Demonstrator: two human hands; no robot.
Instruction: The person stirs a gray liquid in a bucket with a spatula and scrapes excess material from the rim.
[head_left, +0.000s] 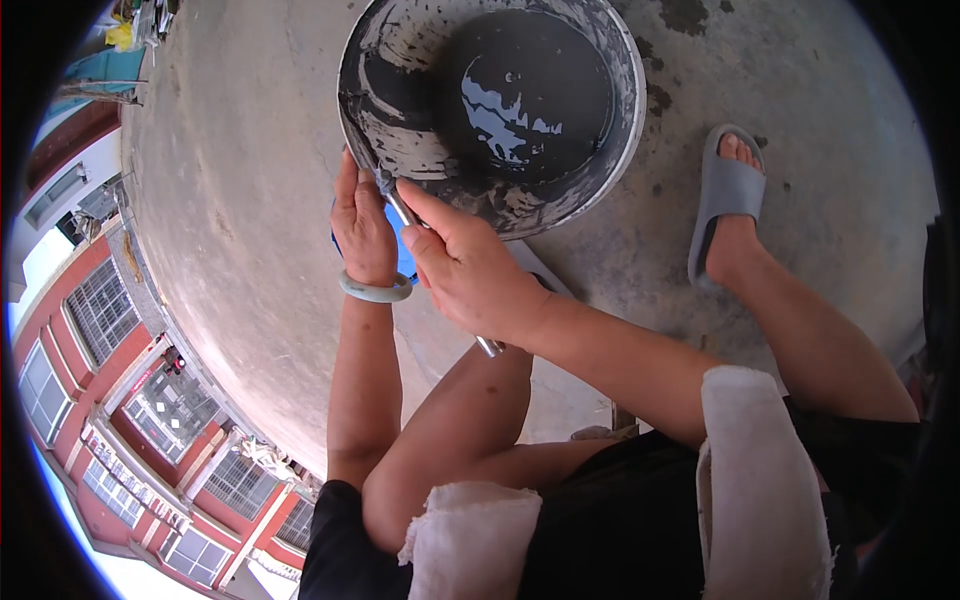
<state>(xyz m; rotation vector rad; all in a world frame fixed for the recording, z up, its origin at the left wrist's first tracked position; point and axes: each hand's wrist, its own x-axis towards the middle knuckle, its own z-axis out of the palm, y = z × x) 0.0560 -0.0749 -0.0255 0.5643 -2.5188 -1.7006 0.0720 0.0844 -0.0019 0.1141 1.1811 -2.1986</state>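
Note:
A large round bucket [400, 165] stands in front of me, its inner wall smeared with dark grey slurry. A pool of wet grey slurry [555, 85] fills its bottom. My right hand [465, 265] is closed round a slim shiny metal rod [490, 346]; the rod's far end, by the bucket rim, is coated in grey paste. My left hand [366, 225] is beside that end at the near left rim, fingers curled; what they hold is hidden. A pale bangle [375, 288] circles the left wrist. Behind that hand shows part of a blue object [403, 245], its kind unclear.
Concrete floor [240, 200] surrounds the bucket, with dark wet spots [685, 15] at the upper right. My foot in a grey slide sandal [728, 190] rests to the right; part of another sandal [540, 268] shows below the bucket. Red-and-white buildings [150, 420] stand at the far left.

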